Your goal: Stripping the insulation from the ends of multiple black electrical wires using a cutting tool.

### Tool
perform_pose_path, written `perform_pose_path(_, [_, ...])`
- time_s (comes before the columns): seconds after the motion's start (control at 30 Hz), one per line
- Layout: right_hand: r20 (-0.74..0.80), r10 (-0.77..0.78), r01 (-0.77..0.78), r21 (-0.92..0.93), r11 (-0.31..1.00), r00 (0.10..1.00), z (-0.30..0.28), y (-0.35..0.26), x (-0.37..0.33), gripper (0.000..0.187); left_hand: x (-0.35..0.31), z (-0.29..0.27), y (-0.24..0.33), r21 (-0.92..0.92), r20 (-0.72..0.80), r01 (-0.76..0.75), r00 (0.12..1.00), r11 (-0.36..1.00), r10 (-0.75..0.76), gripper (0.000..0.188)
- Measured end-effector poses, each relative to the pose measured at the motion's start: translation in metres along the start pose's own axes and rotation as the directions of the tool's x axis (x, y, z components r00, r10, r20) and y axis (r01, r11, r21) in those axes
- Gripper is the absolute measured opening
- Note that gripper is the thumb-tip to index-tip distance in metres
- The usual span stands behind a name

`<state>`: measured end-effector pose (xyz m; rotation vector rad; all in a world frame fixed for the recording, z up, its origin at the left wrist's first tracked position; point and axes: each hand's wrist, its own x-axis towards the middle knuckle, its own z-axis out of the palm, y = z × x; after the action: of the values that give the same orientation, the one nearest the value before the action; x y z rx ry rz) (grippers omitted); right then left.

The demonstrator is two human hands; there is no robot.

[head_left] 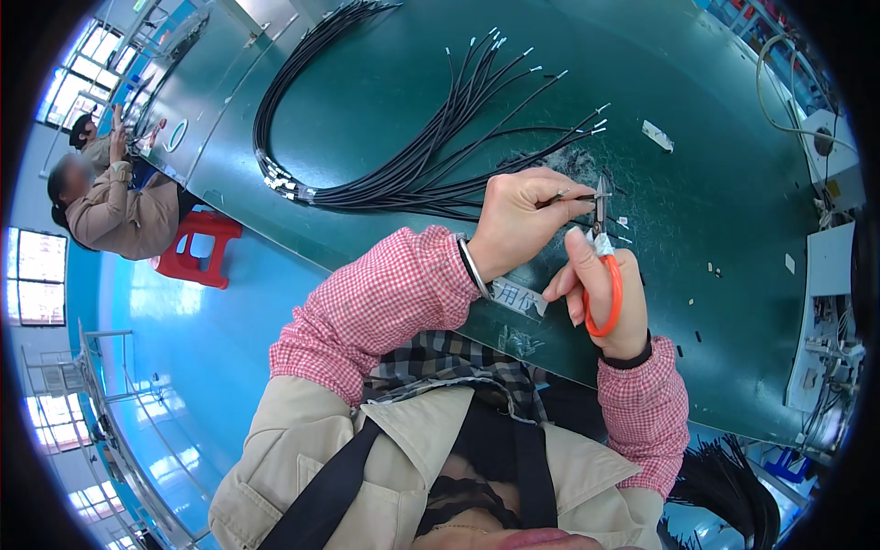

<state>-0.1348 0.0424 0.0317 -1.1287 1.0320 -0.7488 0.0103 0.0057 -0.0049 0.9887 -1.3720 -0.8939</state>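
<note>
My left hand (pixel 522 215) pinches a black cable near its end, with the tip poking out to the right of the fingers. Orange-handled scissors (pixel 602 298) sit in my right hand (pixel 596 284), thumb and fingers wrapped around the grips. Their blades (pixel 600 203) point away from me, right at the cable's tip. Beyond my hands a long bundle of black cables (pixel 385 179) curves over the green table, its loose ends fanned out with whitish tips. White ties or labels (pixel 286 181) wrap the bundle at its left bend.
Dark scraps (pixel 573 163) litter the green table (pixel 733 302) by the cable ends. A printed label (pixel 520 298) is stuck near my left wrist. Grey equipment (pixel 820 312) lines the right edge. More black cables (pixel 729 486) hang at lower right. Two people sit far left, near a red stool (pixel 202 247).
</note>
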Motion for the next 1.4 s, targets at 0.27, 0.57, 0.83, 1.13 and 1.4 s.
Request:
perform_pose_path(0.27, [-0.561,-0.414,0.419,-0.128,0.899,0.716,-0.016,-0.007,0.002,0.049,-0.005,0.000,0.000,0.069,0.134,-0.060,0.990,0.996,0.050,0.029])
perform_pose_path(0.57, [-0.854,-0.237,0.316,-0.091,0.944,0.463,-0.111,0.014,0.022,0.037,-0.008,-0.053,0.010,0.517,0.471,-0.490,0.848,0.701,0.245,0.080])
perform_pose_path(0.83, [-0.872,-0.224,0.366,-0.056,0.929,0.434,-0.127,0.021,0.023,0.031,-0.004,-0.154,-0.006,0.908,0.328,-0.224,0.905,0.354,-0.271,0.085])
perform_pose_path(1.13, [-0.876,-0.194,0.367,-0.021,0.930,0.441,-0.138,0.028,0.024,0.029,-0.006,-0.136,0.005,0.979,0.196,-0.161,0.908,0.124,-0.369,0.072])
perform_pose_path(1.4, [-0.862,-0.193,0.389,0.005,0.921,0.469,-0.145,0.035,0.031,0.028,-0.011,-0.174,-0.037,0.960,0.220,-0.213,0.975,0.183,-0.020,0.054])
